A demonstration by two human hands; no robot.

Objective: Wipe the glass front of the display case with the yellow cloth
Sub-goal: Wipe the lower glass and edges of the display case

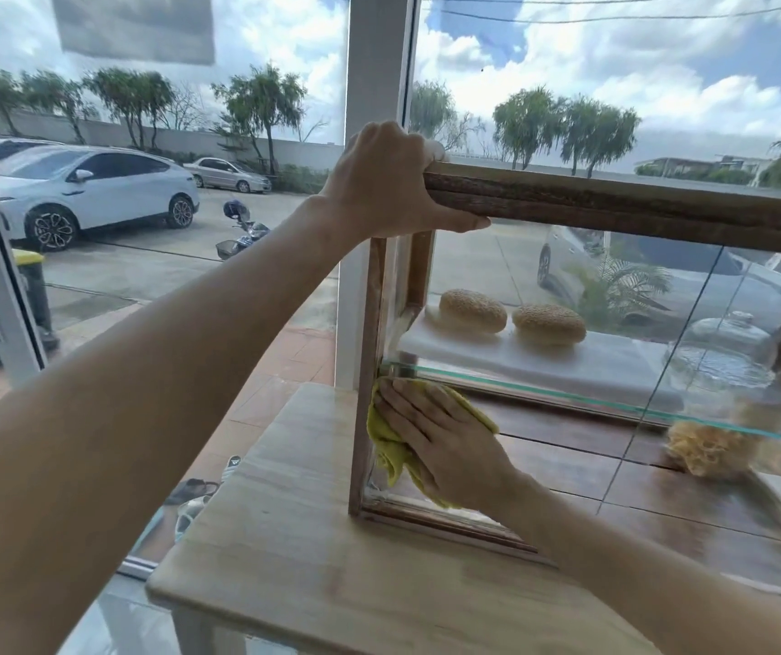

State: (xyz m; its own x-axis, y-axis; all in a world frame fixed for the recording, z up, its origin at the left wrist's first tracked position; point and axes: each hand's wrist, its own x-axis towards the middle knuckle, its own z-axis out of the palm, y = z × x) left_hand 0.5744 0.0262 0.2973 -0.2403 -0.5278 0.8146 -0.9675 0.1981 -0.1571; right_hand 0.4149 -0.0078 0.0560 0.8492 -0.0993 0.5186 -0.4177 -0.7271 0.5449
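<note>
While the left hand grips the display case top, the right hand, fingers flat, presses the yellow cloth on the glass front's lower-left corner; next, probably sweep rightward.

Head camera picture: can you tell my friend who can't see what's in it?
A right hand presses a yellow cloth flat against the lower left glass of a wooden display case, while the left hand grips its top corner. Two buns sit inside.
</note>
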